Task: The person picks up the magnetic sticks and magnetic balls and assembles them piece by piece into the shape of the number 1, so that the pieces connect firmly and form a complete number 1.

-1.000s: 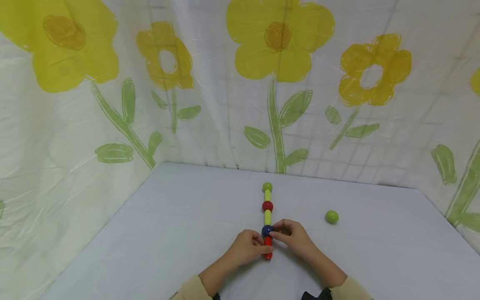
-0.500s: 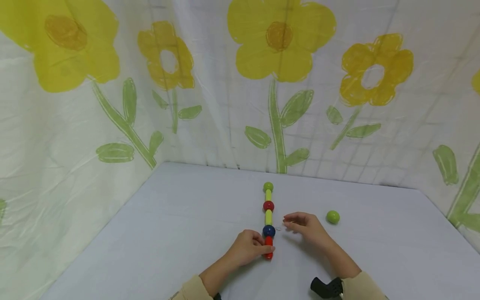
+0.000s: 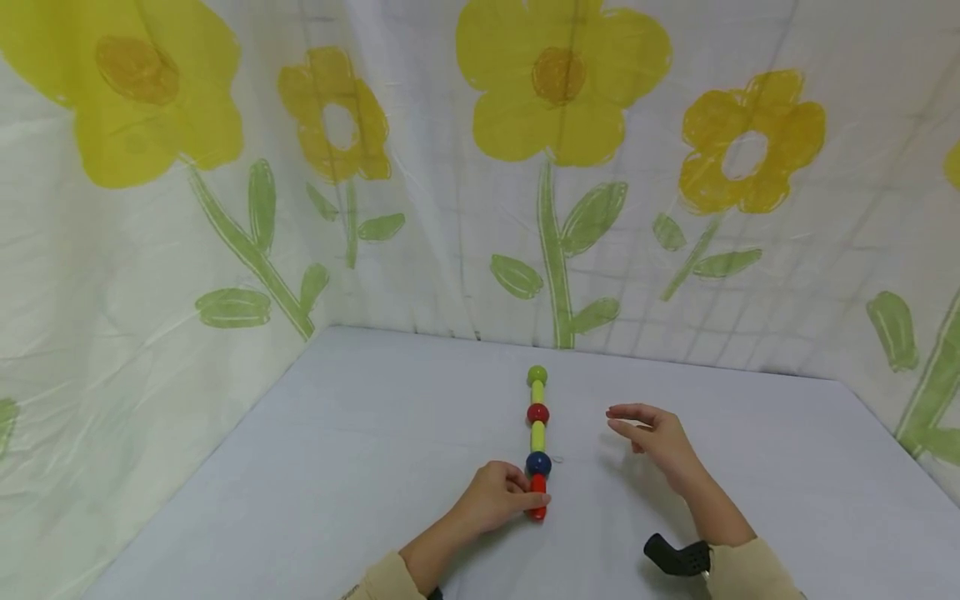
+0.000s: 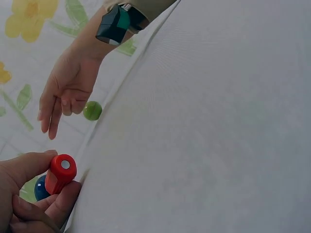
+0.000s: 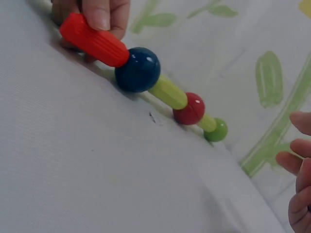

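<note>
My left hand [image 3: 492,498] pinches a red magnetic stick [image 5: 92,41] between thumb and fingers. Its near end shows a round silver disc in the left wrist view. The stick joins a dark blue ball [image 5: 138,69], the near part of a straight row lying on the table. Beyond it come a yellow-green stick [image 3: 537,437], a red ball [image 3: 537,413], a second yellow-green stick [image 3: 537,392] and a green ball [image 3: 537,375]. My right hand [image 3: 660,442] hovers to the right of the row with loosely bent fingers, holding nothing. A loose green ball [image 4: 92,110] is hidden behind it in the head view.
A white cloth covers the table [image 3: 360,433]. Behind it hangs a white curtain [image 3: 427,275] printed with yellow flowers. A small clear scrap [image 3: 557,459] lies just right of the blue ball. Black camera mounts [image 3: 677,557] sit at the wrists.
My right hand has let go of the blue ball and moved right and away, now covering the loose green ball in the head view. My left hand keeps its grip on the red stick.
</note>
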Available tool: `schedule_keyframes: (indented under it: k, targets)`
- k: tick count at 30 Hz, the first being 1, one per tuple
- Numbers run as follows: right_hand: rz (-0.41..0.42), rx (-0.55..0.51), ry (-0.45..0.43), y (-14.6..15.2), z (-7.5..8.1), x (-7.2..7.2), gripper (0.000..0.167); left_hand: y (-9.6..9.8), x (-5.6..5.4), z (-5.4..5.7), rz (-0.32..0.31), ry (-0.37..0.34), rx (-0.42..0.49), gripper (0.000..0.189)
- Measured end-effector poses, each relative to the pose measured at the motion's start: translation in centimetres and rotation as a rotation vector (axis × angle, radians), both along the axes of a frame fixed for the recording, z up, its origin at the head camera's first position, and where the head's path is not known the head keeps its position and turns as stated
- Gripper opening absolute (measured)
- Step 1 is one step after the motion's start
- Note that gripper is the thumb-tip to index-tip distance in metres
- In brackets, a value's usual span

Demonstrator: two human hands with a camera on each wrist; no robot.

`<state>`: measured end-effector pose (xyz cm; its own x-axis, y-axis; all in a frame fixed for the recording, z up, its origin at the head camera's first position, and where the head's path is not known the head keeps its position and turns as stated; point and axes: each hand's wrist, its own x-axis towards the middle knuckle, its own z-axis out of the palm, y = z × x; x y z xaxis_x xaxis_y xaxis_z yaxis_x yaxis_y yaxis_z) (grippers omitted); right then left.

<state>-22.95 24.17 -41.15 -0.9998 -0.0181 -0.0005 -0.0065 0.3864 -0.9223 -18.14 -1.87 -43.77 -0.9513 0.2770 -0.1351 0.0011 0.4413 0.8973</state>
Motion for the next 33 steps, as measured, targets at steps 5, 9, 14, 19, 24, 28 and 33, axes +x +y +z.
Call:
schedule_keyframes:
  k: [5,9,14,19,24,28,33]
  targets:
    - [-0.054,-0.004,0.012,1.5,0.5,-0.2,0.053,-0.1,0.0,-0.3,-0.004,0.003,0.001,0.025]
    - [-0.082,0.006,0.015,2.6,0.7,-0.2,0.055,-0.1,-0.1,-0.3,-0.01,0.013,0.011,0.025]
    - [-0.101,0.045,0.004,3.7,0.7,-0.2,0.056,-0.1,-0.1,-0.4,-0.013,0.015,0.015,0.025]
    - [-0.107,0.06,-0.017,4.9,0.7,-0.3,0.058,-0.1,-0.1,-0.4,-0.014,0.015,0.014,0.025]
    - [-0.106,0.077,-0.042,5.9,0.7,-0.3,0.062,-0.1,-0.1,-0.2,-0.013,0.02,0.015,0.025]
    - [-0.112,0.097,-0.071,6.5,0.3,-0.5,0.065,-0.1,-0.1,-0.2,-0.011,0.011,0.013,0.025]
    - [-0.102,0.093,-0.093,7.1,-0.4,-0.6,0.066,-0.1,0.0,-0.1,-0.011,0.014,0.011,0.025]
